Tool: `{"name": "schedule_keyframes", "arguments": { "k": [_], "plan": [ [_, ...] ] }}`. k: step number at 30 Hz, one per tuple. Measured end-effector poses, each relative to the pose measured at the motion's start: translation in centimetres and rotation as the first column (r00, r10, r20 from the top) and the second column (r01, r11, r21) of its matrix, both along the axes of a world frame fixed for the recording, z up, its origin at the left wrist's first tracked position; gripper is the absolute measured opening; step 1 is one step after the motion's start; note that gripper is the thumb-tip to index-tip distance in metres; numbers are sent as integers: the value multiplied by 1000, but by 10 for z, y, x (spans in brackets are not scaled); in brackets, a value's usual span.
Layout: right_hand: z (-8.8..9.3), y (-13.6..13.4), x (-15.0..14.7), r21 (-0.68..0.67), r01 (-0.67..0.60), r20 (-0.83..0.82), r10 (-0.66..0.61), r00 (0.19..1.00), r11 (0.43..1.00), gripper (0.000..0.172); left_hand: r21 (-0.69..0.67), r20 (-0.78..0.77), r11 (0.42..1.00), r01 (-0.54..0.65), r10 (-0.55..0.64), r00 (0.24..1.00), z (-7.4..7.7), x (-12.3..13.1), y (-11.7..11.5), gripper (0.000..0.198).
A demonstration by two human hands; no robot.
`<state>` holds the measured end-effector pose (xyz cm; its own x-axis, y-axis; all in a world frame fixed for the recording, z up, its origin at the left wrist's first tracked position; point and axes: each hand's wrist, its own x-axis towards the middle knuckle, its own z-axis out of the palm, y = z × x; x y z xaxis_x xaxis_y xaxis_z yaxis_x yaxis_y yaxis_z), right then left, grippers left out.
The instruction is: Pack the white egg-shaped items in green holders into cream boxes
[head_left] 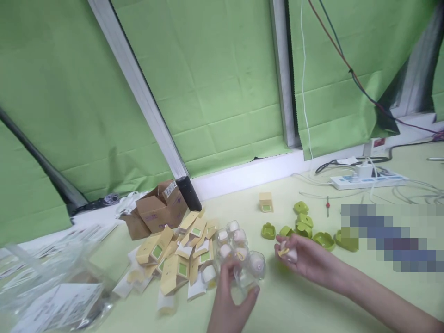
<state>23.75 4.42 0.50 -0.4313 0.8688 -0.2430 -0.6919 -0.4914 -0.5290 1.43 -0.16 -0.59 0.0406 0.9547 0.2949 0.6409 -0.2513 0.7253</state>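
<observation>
My left hand (231,300) is closed around a clear plastic case (244,283) held between thumb and fingers. In my right hand (308,259), the fingers grip a small white-and-pink piece with a yellow loop (289,253); its exact kind is unclear. Just beyond my left hand, several clear rounded cases (257,263) with pale pink and white pieces inside sit close together. Several green flower-shaped dishes (324,240) lie around and behind my right hand.
Left of the cases lies a heap of opened yellow cartons (175,273). Behind it are a brown cardboard box (161,210) and a black upright object (189,193). One yellow carton (266,202), a red-handled tool (328,206), a power strip (369,180) with cables, and plastic bags (58,296) also lie here.
</observation>
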Motion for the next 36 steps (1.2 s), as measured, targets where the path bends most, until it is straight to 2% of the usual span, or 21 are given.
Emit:
{"name": "schedule_keyframes", "arguments": {
  "k": [1, 3, 6, 8, 11, 13, 15, 18, 20, 22, 23, 24, 25, 26, 27, 28, 30, 31, 32, 34, 36],
  "plan": [
    [0, 3, 5, 14, 38, 38, -39, 999, 999, 15, -26, -3, 1000, -1, 0, 1000, -11, 1, -1, 35],
    [0, 6, 14, 39, 104, 115, -108, 987, 994, 11, -18, -121, 999, 30, -32, 992, -30, 3, -1, 34],
    [-2, 8, 20, 59, 164, 209, -172, 963, 985, 13, 35, -311, 995, 91, -76, 947, -41, 5, 1, 29],
    [-3, 8, 20, 63, 181, 254, -191, 948, 982, 16, 74, -371, 991, 108, -74, 926, -35, 9, 2, 34],
    [-5, 6, 17, 72, 198, 309, -211, 927, 977, 21, 116, -419, 985, 125, -66, 905, -9, 22, 5, 38],
    [-6, 4, 15, 93, 217, 350, -236, 907, 972, 23, 76, -431, 973, 220, -166, 887, 10, 37, 11, 24],
    [-7, 1, 14, 124, 235, 387, -265, 883, 964, 25, -14, -425, 947, 321, -296, 856, 24, 56, 20, 25],
    [-7, -1, 13, 199, 257, 450, -321, 833, 946, 27, -129, -422, 927, 351, -372, 827, 29, 79, 39, 42],
    [-6, -1, 15, 262, 271, 503, -371, 780, 926, 30, -190, -426, 913, 360, -407, 808, 25, 86, 51, 39],
    [-3, 0, 17, 325, 301, 539, -437, 720, 897, 34, -195, -369, 915, 353, -402, 838, 21, 86, 57, 33],
    [-1, 0, 18, 354, 322, 545, -473, 692, 878, 36, -190, -241, 920, 343, -382, 892, 20, 84, 58, 33],
    [1, 1, 19, 387, 339, 550, -510, 661, 857, 37, -201, -48, 922, 332, -348, 936, 21, 82, 57, 35],
    [4, 1, 19, 424, 343, 560, -540, 628, 838, 37, -221, 165, 918, 329, -298, 940, 21, 79, 55, 36],
    [6, 2, 19, 463, 327, 577, -560, 595, 824, 36, -248, 386, 903, 350, -239, 891, 23, 76, 52, 38],
    [8, 1, 18, 499, 291, 601, -567, 562, 817, 33, -271, 588, 876, 398, -177, 789, 24, 74, 49, 41],
    [8, 1, 16, 535, 236, 625, -569, 535, 811, 30, -285, 742, 836, 469, -118, 660, 25, 72, 45, 43],
    [6, 0, 11, 624, 102, 644, -584, 494, 774, 23, -262, 927, 754, 603, 23, 374, 25, 71, 39, 44],
    [3, 0, 8, 677, 42, 635, -611, 473, 735, 20, -243, 966, 728, 641, 122, 228, 24, 71, 36, 42],
    [-1, -1, 5, 726, -12, 620, -648, 442, 687, 16, -235, 970, 714, 659, 212, 117, 23, 71, 35, 41],
    [-8, -3, 2, 790, -114, 598, -718, 356, 602, 12, -245, 950, 723, 646, 312, 11, 19, 71, 32, 36],
    [-13, -4, 2, 792, -238, 610, -744, 274, 562, 15, -232, 940, 742, 629, 338, -51, 15, 70, 31, 31]
  ]
}}
